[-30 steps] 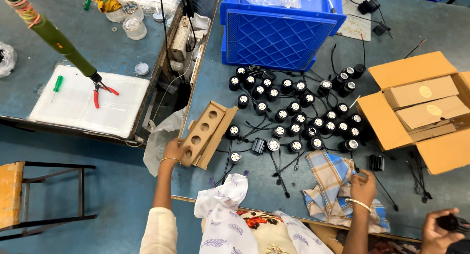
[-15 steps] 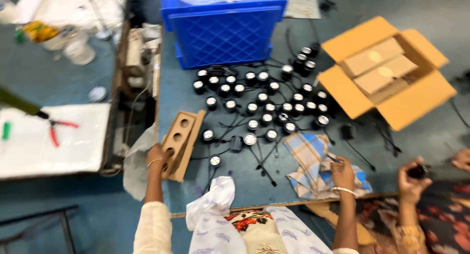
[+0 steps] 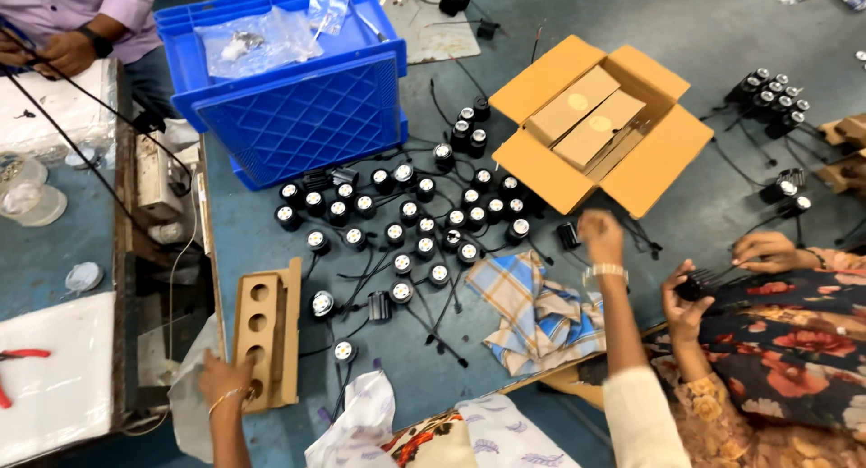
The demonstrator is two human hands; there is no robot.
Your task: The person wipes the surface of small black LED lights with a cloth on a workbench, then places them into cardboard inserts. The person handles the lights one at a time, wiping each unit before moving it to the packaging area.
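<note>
While the left hand (image 3: 221, 378) grips the holed cardboard tray (image 3: 266, 334) to steady it, the right hand (image 3: 600, 234) hovers. Its fingers curl loosely, holding nothing, just beside the black spotlights (image 3: 424, 224).

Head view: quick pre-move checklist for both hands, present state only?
1. Left hand on the cardboard holder with round holes: ok, it grips the near end.
2. Holder holes free: ok, all those in view look empty.
3. Right hand empty: cannot tell, it is blurred.
4. Black round lamps within reach: ok, clustered on the floor between both hands.
5. Lamp leads untangled: not ok, wires cross each other.
6. Neighbour's hands apart from the right hand: ok, they hold a black part further right.
</note>
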